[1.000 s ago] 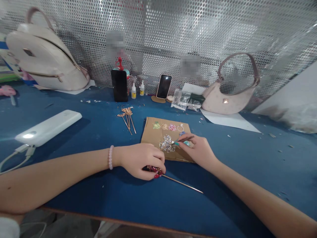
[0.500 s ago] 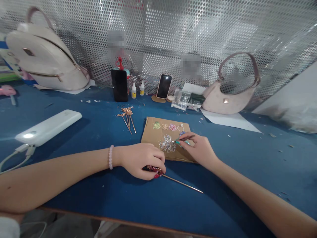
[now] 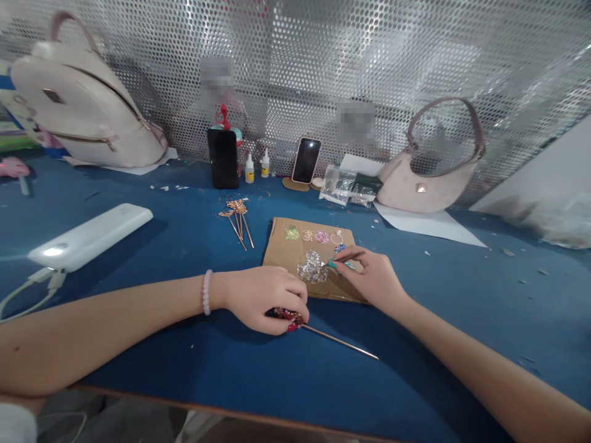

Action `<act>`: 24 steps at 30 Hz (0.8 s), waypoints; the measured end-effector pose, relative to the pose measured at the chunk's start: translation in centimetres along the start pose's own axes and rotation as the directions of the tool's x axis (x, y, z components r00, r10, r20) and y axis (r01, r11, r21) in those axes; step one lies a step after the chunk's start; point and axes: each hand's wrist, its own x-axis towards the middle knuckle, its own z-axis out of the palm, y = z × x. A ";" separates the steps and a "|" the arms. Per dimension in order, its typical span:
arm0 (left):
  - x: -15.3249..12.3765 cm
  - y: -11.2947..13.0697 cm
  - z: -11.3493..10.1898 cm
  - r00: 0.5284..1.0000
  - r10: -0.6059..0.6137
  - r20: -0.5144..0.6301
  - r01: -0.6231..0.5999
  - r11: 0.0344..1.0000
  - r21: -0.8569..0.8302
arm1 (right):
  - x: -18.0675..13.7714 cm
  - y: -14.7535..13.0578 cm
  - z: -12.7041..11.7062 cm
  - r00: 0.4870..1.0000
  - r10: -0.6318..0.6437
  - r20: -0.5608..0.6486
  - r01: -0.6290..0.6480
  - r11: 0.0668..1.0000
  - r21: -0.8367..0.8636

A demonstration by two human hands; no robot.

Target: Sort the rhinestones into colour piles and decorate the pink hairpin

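My left hand (image 3: 272, 300) is closed around the ornate head of a hairpin (image 3: 341, 342), whose thin gold stick points right and toward me over the blue table. Red and pink stones show between the fingers; the rest of the head is covered. In my right hand (image 3: 369, 274) are tweezers (image 3: 347, 257), pinched between thumb and fingers. Their tips are at a pile of clear rhinestones (image 3: 313, 267) on a cardboard sheet (image 3: 277, 249). Whether a stone is between the tips is too small to tell. Green stones (image 3: 292, 233), peach stones (image 3: 307, 235) and pink stones (image 3: 322, 237) lie along the far edge.
Several gold hairpins (image 3: 238, 215) lie beyond my left hand. Behind them stand a black phone (image 3: 224, 159) and two glue bottles (image 3: 250, 169). A white power bank (image 3: 92, 237) with cables sits left. A backpack (image 3: 87, 111), a handbag (image 3: 425, 181) and plastic bags (image 3: 339, 184) line the back.
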 end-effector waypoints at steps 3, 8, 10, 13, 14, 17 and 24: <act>0.0 0.0 0.0 1.000 0.001 0.005 -0.001 1.000 -0.001 | 0.0 -0.1 -0.1 1.000 0.012 0.001 -0.012 1.000 -0.006; 0.0 0.0 -0.1 1.000 -0.007 0.007 0.007 1.000 0.005 | 0.1 -0.1 -0.3 0.999 0.035 -0.010 -0.035 0.999 -0.014; 0.0 0.0 -0.1 1.000 -0.007 0.007 0.007 1.000 0.011 | 0.3 -0.1 -0.4 0.999 0.032 -0.028 -0.032 0.999 0.007; -0.1 0.0 0.0 1.000 -0.010 0.004 0.010 1.000 0.015 | 0.9 -0.1 -0.4 0.999 0.023 -0.041 -0.022 0.999 0.027; -0.1 0.0 0.0 1.000 -0.009 0.003 0.009 1.000 0.018 | 1.3 -0.1 -0.3 0.999 0.020 -0.044 -0.019 0.999 0.027; -0.1 0.0 0.0 1.000 -0.001 -0.003 0.001 1.000 0.025 | 2.7 -0.3 0.1 0.999 -0.001 -0.053 0.002 1.000 0.020; 0.2 0.2 -0.2 0.999 0.030 -0.037 -0.030 0.999 0.013 | 5.5 -0.2 1.6 0.998 -0.048 -0.049 0.049 0.999 0.006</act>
